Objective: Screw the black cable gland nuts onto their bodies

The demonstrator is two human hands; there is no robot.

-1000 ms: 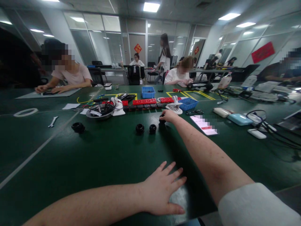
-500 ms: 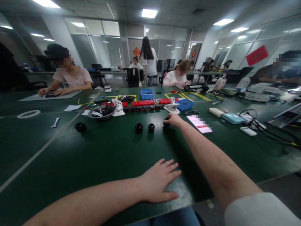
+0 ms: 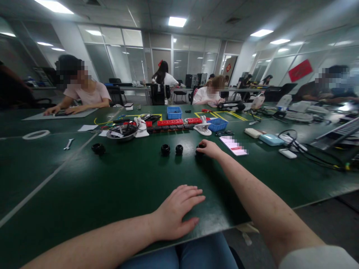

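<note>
My right hand (image 3: 210,149) reaches across the green table, its fingers closed around a small black ringed, knob-like part (image 3: 200,152) that stands on the tabletop. Fingers partly cover that part. To its left stand two similar black parts, a smaller one (image 3: 179,150) and a slightly larger one (image 3: 165,150). Another black ringed part (image 3: 98,149) sits farther left, near the pale line on the table. Close to the front edge, my left hand (image 3: 178,213) rests palm down with its fingers stretched out, holding nothing.
Beyond the parts stand a red power strip (image 3: 170,122), a bowl of cables (image 3: 121,133), a white clamp stand (image 3: 203,127) and blue bins (image 3: 174,112). A phone (image 3: 233,145) lies right of my right hand; a wrench (image 3: 68,144) lies left. People sit across the table.
My left hand has shifted a little left, its fingers closer together. My right hand stays on the black part. In the background, a person who stood is now lower, by the chair.
</note>
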